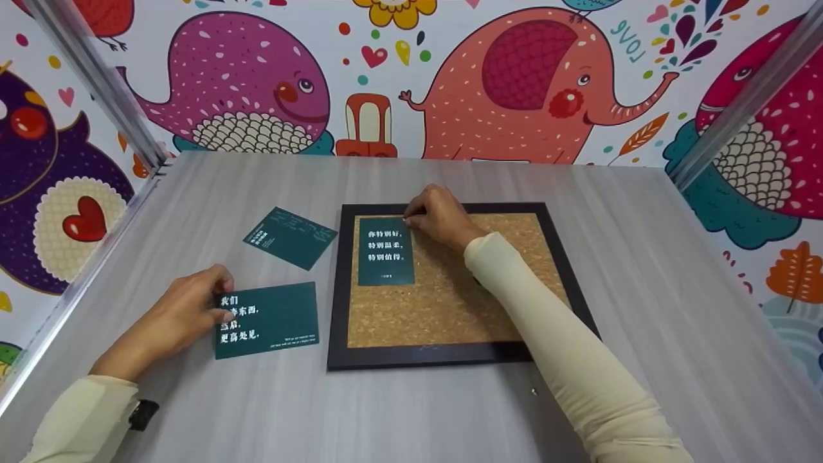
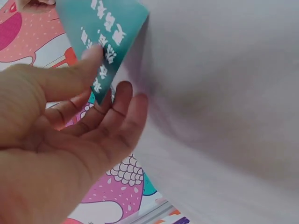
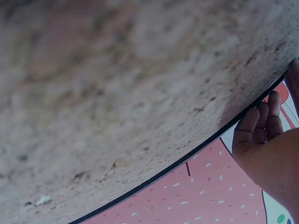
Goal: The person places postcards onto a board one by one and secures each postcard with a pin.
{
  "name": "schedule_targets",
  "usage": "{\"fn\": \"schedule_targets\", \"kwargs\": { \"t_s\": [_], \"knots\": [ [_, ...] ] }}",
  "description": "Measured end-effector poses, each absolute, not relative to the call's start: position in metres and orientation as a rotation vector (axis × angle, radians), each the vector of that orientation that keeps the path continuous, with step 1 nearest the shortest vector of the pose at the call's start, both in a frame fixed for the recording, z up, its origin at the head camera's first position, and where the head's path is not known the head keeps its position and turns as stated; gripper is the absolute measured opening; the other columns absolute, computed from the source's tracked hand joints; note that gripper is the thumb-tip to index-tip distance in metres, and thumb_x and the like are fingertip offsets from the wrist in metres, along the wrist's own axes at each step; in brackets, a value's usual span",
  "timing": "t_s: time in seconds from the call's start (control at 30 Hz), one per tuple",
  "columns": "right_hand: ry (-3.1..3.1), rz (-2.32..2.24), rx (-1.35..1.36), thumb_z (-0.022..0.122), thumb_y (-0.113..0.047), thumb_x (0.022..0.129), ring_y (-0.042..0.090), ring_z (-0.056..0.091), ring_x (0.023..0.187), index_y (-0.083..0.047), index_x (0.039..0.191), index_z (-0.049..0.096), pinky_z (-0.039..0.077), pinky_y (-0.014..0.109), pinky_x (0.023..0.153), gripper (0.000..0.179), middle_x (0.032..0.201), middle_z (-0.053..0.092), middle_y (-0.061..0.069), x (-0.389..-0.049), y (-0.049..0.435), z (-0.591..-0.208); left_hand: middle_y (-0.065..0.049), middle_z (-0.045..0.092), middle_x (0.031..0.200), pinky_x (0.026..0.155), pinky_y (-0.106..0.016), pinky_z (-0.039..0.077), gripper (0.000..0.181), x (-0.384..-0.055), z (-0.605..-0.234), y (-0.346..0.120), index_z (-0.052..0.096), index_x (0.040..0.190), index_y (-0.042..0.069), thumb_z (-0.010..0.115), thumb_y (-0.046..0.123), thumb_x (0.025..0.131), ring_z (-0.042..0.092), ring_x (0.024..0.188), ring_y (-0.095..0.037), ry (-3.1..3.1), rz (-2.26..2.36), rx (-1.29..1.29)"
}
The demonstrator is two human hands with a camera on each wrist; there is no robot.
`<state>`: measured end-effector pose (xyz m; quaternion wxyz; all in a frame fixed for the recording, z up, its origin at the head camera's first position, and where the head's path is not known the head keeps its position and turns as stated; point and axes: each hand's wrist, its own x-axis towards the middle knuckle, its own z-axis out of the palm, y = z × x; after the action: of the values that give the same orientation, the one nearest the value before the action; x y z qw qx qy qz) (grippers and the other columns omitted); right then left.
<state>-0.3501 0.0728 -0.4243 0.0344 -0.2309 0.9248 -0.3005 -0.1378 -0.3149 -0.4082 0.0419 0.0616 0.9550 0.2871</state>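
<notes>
My left hand (image 1: pixel 186 315) pinches the left edge of a dark green card (image 1: pixel 283 318) with white Chinese lettering. In the left wrist view its thumb (image 2: pixel 77 77) lies over the printed face, fingers behind. A second green card (image 1: pixel 386 267) lies upright on the upper left of a cork board (image 1: pixel 463 308). At that card's top right corner, my right hand (image 1: pixel 440 215) pinches a small pale thing, perhaps a pin, mostly hidden by the fingertips. The right wrist view shows curled fingers (image 3: pixel 245 130) near the board's edge; their contact point is out of sight.
A third green card (image 1: pixel 292 238) lies tilted left of the board's black frame (image 1: pixel 424 357). One tiny shiny piece (image 1: pixel 533 391) rests on the grey table (image 1: pixel 411 418) in front of the board. Behind stands a wall (image 1: pixel 514 83) printed with cartoon animals, between metal posts.
</notes>
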Motion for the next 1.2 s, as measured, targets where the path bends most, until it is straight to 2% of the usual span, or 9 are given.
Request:
{"fn": "schedule_targets", "kwargs": {
  "t_s": [0.1,0.3,0.37,0.53,0.73,1.0,1.2],
  "knots": [
    [2.842,-0.913,-0.698,0.079,-0.006,0.103,0.019,0.059,0.108,-0.008,0.114,0.088,0.054,0.036,0.100,0.014,0.112,0.070,0.005,-0.350,0.073,-0.424,-0.021,0.070,0.107,0.087,-0.051,0.057,0.033,-0.136,-0.407,-0.317,0.064,0.112,-0.002,0.078,-0.019,0.088,0.063,0.098,-0.039,2.936,0.924,0.184],
    [2.837,-0.924,-0.729,0.078,-0.007,0.103,0.020,0.059,0.107,-0.006,0.113,0.087,0.054,0.036,0.097,0.014,0.109,0.070,0.006,-0.349,0.075,-0.423,-0.022,0.071,0.110,0.072,-0.026,0.059,0.037,-0.133,-0.403,-0.318,0.069,0.125,-0.008,0.073,-0.020,0.091,0.066,0.096,-0.035,2.921,1.030,0.098],
    [2.839,-0.930,-0.750,0.078,-0.007,0.104,0.021,0.059,0.106,-0.005,0.113,0.087,0.054,0.036,0.095,0.013,0.108,0.070,0.007,-0.348,0.075,-0.423,-0.022,0.071,0.109,0.069,-0.024,0.060,0.035,-0.132,-0.401,-0.319,0.071,0.126,-0.009,0.073,-0.019,0.092,0.067,0.094,-0.033,2.911,1.078,0.068],
    [2.840,-0.934,-0.739,0.078,-0.007,0.104,0.020,0.059,0.105,-0.005,0.112,0.087,0.054,0.035,0.094,0.013,0.107,0.069,0.006,-0.349,0.075,-0.424,-0.018,0.070,0.106,0.068,-0.028,0.064,0.033,-0.131,-0.400,-0.322,0.074,0.124,-0.006,0.078,-0.015,0.092,0.072,0.091,-0.030,2.874,1.183,0.012],
    [2.839,-0.928,-0.731,0.078,-0.006,0.103,0.020,0.059,0.105,-0.006,0.113,0.087,0.054,0.035,0.094,0.013,0.108,0.070,0.006,-0.349,0.075,-0.425,-0.020,0.072,0.110,0.068,-0.030,0.066,0.036,-0.129,-0.401,-0.326,0.074,0.130,-0.006,0.079,-0.011,0.094,0.076,0.095,-0.029,2.793,1.295,-0.026],
    [2.848,-0.919,-0.734,0.078,-0.006,0.103,0.020,0.060,0.105,-0.006,0.112,0.088,0.054,0.035,0.094,0.013,0.108,0.071,0.006,-0.350,0.074,-0.425,-0.022,0.071,0.114,0.071,-0.035,0.067,0.039,-0.129,-0.399,-0.331,0.070,0.137,-0.009,0.074,-0.011,0.098,0.075,0.090,-0.015,2.690,1.464,-0.027],
    [2.845,-0.928,-0.725,0.078,-0.006,0.103,0.019,0.060,0.106,-0.007,0.112,0.088,0.055,0.035,0.096,0.014,0.110,0.070,0.005,-0.350,0.073,-0.424,-0.019,0.070,0.109,0.072,-0.037,0.067,0.040,-0.129,-0.397,-0.335,0.067,0.139,-0.011,0.074,-0.010,0.099,0.075,0.087,-0.010,2.632,1.550,-0.044]
  ]
}}
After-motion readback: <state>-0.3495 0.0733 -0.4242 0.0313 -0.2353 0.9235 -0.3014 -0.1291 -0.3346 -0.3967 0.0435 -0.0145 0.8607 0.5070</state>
